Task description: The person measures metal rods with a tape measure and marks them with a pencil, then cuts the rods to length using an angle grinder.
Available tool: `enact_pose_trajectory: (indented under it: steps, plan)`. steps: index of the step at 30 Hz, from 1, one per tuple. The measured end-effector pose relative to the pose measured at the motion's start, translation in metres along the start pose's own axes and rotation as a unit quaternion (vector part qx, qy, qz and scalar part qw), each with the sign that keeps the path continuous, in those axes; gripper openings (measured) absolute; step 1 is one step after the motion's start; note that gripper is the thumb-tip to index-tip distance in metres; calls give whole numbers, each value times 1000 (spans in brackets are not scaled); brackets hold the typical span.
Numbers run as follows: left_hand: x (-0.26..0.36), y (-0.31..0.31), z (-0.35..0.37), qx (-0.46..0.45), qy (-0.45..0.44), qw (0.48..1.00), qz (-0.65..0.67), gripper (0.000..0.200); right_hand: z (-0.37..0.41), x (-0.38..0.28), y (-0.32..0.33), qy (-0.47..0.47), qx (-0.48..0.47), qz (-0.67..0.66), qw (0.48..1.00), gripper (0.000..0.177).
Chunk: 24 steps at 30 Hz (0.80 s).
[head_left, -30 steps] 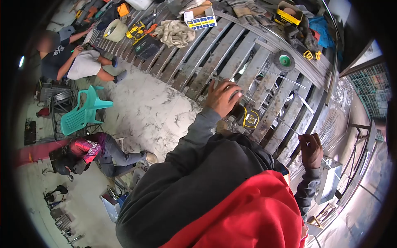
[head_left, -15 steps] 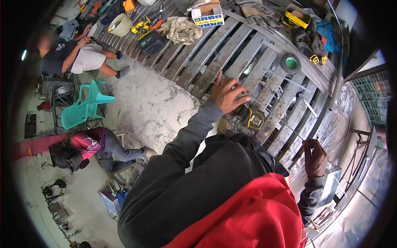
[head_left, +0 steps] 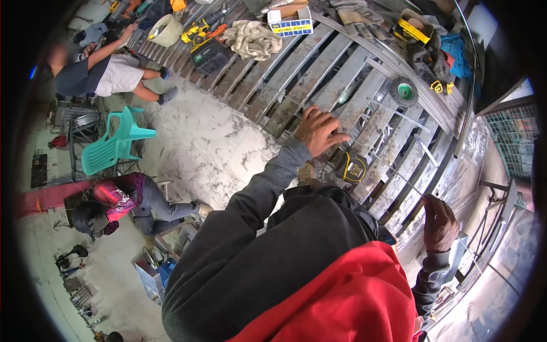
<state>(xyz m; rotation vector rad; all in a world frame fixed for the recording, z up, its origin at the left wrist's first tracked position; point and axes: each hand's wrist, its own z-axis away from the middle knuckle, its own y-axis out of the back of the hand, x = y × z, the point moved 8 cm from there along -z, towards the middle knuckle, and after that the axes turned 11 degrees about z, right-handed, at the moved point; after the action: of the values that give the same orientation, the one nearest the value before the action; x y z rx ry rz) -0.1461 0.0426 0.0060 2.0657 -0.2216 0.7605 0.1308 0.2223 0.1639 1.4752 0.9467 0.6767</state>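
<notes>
A thin metal rod (head_left: 393,170) stretches at a slant over the slatted metal bench (head_left: 319,68), between my two hands. My left hand (head_left: 319,131) is at its far end, fingers curled, with the thumb against the rod. My right hand (head_left: 440,223) pinches the rod between thumb and fingertips at the right, and a thin length runs on past the wrist. A yellow and black tape measure (head_left: 355,169) lies on the slats just below my left hand.
A green-centred wheel disc (head_left: 404,91), a blind rivet box (head_left: 290,27), a crumpled cloth (head_left: 252,41) and a yellow drill (head_left: 196,34) lie on the bench. Left are a green plastic chair (head_left: 111,145), a seated person (head_left: 108,74) and another bent-over person (head_left: 131,199).
My left hand's raised finger has curled in, and the hand has lowered slightly. My right hand has shifted slightly right and down. The seated person has stretched an arm toward the bench.
</notes>
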Motion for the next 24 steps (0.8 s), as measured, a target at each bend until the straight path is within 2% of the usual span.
enact_pose_trajectory:
  steps: [5,19,21,24]
  plan:
    - [1,-2,1,26,-14,1000,-1,51,-3,-2,3,-1,-12,32,999,12]
    - [0,-7,0,19,4,1000,24,45,-19,-17,20,49,20,66,996,9]
    - [6,0,-5,-4,-2,999,37,41,-18,-13,23,53,17,63,996,7]
    - [22,24,-25,75,-31,992,99,39,-16,3,29,48,28,42,998,11]
